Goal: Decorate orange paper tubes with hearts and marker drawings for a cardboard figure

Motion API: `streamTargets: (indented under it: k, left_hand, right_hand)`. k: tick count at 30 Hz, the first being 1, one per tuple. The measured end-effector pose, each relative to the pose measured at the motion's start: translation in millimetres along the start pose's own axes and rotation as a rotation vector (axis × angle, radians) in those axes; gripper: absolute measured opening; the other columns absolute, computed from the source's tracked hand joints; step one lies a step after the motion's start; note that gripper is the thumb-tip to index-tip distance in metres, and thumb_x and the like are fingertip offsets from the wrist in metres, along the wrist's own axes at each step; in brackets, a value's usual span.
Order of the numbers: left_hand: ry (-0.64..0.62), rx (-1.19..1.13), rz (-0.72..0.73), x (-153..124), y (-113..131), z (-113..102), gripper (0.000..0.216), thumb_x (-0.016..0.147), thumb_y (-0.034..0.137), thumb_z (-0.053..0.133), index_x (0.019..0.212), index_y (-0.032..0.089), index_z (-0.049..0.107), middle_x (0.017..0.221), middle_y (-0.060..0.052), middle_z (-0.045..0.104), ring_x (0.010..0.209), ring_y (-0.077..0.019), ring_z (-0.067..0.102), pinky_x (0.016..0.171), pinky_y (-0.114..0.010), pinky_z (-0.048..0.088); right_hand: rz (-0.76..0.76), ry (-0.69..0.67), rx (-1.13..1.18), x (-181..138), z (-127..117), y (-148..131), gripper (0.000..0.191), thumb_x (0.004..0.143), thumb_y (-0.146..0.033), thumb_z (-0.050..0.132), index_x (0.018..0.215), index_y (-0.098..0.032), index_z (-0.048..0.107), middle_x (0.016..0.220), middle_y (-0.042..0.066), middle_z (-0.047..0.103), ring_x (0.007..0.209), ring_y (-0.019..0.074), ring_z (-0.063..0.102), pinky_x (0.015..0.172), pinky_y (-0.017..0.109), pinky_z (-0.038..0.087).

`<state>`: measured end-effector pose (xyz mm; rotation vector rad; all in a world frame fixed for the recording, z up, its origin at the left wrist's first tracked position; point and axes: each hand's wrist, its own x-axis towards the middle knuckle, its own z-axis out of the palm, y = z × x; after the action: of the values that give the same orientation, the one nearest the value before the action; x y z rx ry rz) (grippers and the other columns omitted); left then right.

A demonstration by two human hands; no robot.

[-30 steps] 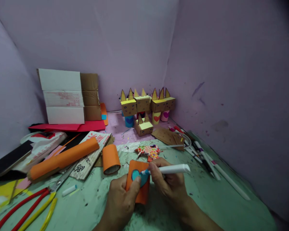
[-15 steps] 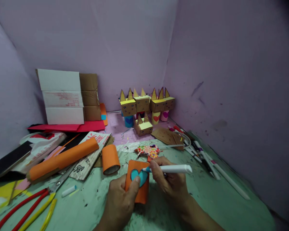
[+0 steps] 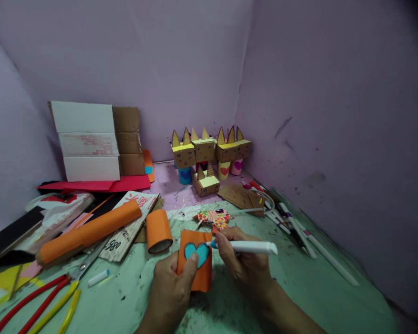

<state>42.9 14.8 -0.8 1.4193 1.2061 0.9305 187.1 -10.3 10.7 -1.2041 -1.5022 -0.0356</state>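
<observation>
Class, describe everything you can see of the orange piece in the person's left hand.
The orange piece looks like paper or card, slightly curved, taller than it is wide. Its facing side bears a bright blue heart with a darker outline along part of its edge. The left hand grips it from the left, thumb overlapping the heart's lower left. A white marker in the right hand has its tip at the heart's upper right edge. The back is hidden.
</observation>
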Motion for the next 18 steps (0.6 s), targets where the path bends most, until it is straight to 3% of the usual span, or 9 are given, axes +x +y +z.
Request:
streamTargets:
  k: [8, 15, 18]
  left_hand:
    - [0.005, -0.031, -0.037, -0.4, 3.3, -1.6, 0.040, 0.073, 0.053, 0.061, 0.060, 0.014, 0.061, 0.050, 0.000, 0.054, 0.047, -0.0124, 0.045, 0.043, -0.022, 0.036]
    - [0.000, -0.056, -0.056, -1.2, 4.9, -1.2, 0.040, 0.073, 0.052, 0.060, 0.066, 0.014, 0.065, 0.049, 0.000, 0.057, 0.045, -0.0146, 0.050, 0.041, -0.023, 0.039]
    - [0.004, -0.040, -0.041, 0.1, 5.4, -2.2, 0.040, 0.075, 0.053, 0.058, 0.062, 0.015, 0.062, 0.050, -0.001, 0.058, 0.045, -0.0149, 0.051, 0.041, -0.023, 0.040]
  right_hand:
    - [-0.111, 0.081, -0.114, -2.4, -4.3, -2.4, 0.019, 0.088, -0.015, 0.049, 0.070, -0.020, 0.054, 0.052, -0.002, 0.057, 0.042, 0.0103, 0.051, 0.042, 0.022, 0.039]
    - [-0.059, 0.105, -0.013, -3.4, -4.1, -1.1, 0.020, 0.087, -0.013, 0.050, 0.068, -0.020, 0.055, 0.051, -0.003, 0.054, 0.042, 0.0098, 0.048, 0.041, 0.021, 0.039]
    - [0.070, 0.067, 0.126, -2.2, -1.9, -3.5, 0.023, 0.088, -0.017, 0.049, 0.066, -0.019, 0.056, 0.050, -0.003, 0.052, 0.041, 0.0092, 0.045, 0.039, 0.021, 0.036]
